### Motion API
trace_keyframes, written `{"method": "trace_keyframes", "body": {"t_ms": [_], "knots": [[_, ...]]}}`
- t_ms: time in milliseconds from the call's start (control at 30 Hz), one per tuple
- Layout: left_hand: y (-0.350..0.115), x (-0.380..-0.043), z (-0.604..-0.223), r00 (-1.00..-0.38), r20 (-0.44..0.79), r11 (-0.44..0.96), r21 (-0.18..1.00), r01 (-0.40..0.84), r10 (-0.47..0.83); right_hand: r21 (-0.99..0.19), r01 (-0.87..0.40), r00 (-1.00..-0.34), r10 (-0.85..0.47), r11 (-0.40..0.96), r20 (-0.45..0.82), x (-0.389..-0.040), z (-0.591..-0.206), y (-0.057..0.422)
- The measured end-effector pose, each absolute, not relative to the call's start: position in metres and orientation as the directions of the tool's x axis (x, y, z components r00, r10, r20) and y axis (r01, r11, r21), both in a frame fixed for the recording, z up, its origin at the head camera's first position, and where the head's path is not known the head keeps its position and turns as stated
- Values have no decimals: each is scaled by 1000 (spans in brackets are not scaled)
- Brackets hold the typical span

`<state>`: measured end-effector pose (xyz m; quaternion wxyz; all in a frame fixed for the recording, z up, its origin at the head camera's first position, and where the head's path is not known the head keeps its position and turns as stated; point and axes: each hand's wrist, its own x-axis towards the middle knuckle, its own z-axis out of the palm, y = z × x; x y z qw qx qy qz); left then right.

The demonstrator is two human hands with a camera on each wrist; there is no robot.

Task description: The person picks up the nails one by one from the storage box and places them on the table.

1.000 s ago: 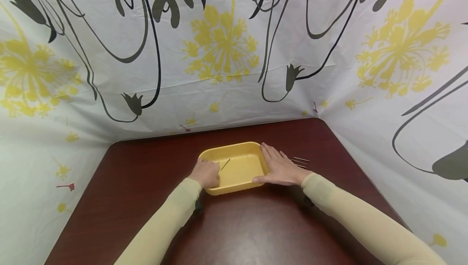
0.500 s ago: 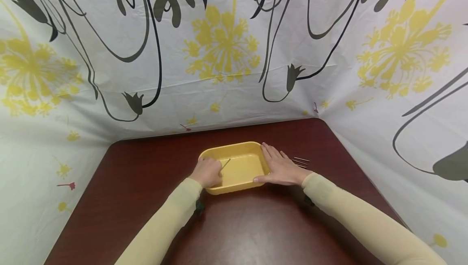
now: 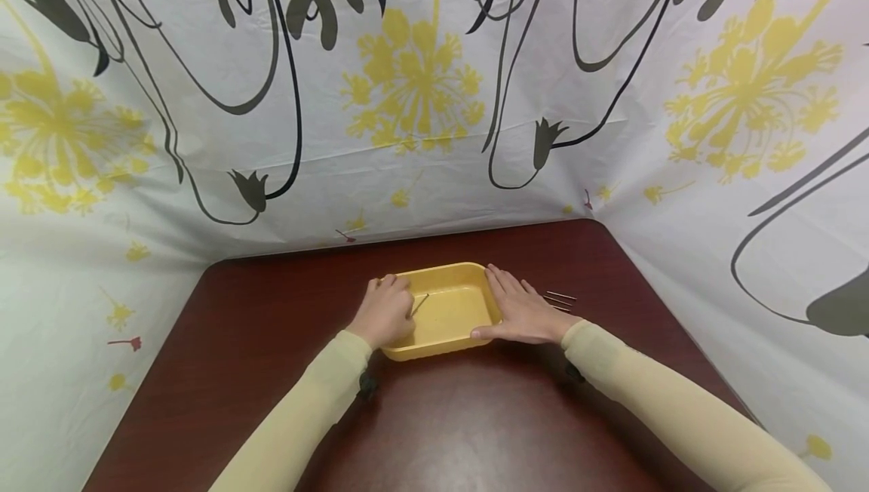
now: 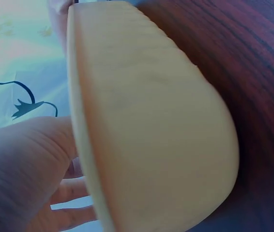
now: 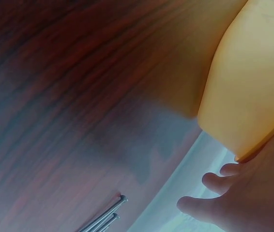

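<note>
A yellow plastic tray (image 3: 453, 318) with rounded corners sits on the table. My left hand (image 3: 385, 315) is bent over its left end, with the fingers over the inside. Beyond the rim in the left wrist view, the left fingers (image 4: 74, 189) are partly visible. One nail (image 3: 421, 303) lies slanted in the tray, its lower end right beside the left hand; whether the fingers pinch it is hidden. My right hand (image 3: 524, 315) rests against the tray's right end, fingers straight along the outside and thumb on the near rim.
Several nails (image 3: 560, 300) lie on the table just right of the right hand; their heads show in the right wrist view. The dark red-brown table (image 3: 285, 341) is bordered by a patterned white cloth (image 3: 434, 198) behind and at both sides.
My left hand has risen slightly and shifted toward the far rim, its knuckles now higher. The tray, the slanted nail and my right hand have stayed in place.
</note>
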<state>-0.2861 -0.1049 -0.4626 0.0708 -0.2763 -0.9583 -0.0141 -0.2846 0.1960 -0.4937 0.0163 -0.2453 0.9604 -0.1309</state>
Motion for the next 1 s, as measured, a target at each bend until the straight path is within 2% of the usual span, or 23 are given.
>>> {"method": "trace_keyframes", "body": {"t_ms": [567,1000], "knots": [[-131,-284,-436,-854,174,860,69,506,489,-270,-464,-880,-475,844,28,-283,-492,196],[-170,-285,-423,-856,227,867,79,492,465,-285,-453,-883,-469,845,13,-285,-486,194]]}}
